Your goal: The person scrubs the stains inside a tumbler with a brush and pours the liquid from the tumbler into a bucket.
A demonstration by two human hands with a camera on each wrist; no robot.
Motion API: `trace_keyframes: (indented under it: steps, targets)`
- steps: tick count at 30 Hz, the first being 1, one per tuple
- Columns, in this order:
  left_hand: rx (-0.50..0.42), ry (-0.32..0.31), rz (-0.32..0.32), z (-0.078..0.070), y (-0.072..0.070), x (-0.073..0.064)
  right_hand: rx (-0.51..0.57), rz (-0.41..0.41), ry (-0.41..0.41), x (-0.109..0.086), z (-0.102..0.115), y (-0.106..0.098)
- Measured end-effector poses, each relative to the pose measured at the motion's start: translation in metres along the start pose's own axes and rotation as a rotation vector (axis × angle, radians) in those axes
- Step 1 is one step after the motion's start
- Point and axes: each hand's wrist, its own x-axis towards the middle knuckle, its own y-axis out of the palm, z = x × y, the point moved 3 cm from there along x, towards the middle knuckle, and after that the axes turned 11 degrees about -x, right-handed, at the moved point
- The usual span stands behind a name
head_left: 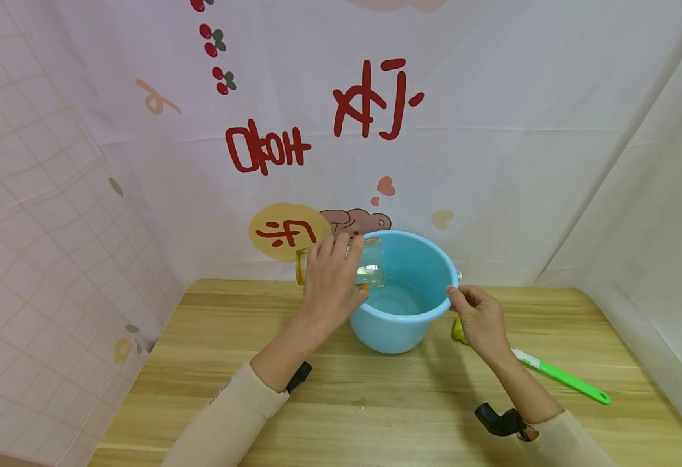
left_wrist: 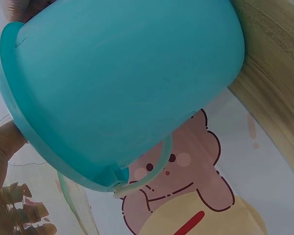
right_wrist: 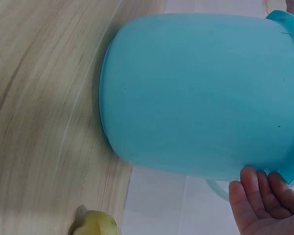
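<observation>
A light blue bucket [head_left: 390,334] stands upright on the wooden table, with a little clear liquid visible inside. My left hand [head_left: 332,279] grips a yellow-tinted clear glass [head_left: 372,263] lying nearly on its side, its mouth over the bucket's left rim. Part of that glass [left_wrist: 71,200] shows in the left wrist view, beside the bucket's pale handle [left_wrist: 152,178]. On the bucket's right side, my right hand [head_left: 481,318] pinches the rim between thumb and fingers. Its fingers [right_wrist: 264,193] lie under the rim in the right wrist view.
A yellow object [right_wrist: 97,224], partly hidden behind the right hand in the head view, lies right of the bucket. Farther right is a green-handled tool [head_left: 574,384] with a white end. A small wet spot [head_left: 359,405] marks the table's front. Behind hangs a printed cloth [head_left: 493,175].
</observation>
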Motion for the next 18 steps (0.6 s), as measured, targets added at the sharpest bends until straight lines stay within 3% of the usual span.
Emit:
trace_keyframes:
  steps: [18]
  targets:
    - [0.004,0.000,0.020,-0.0014,0.0001,0.0014,-0.006,0.014,0.000,0.0005,-0.0006,-0.0008]
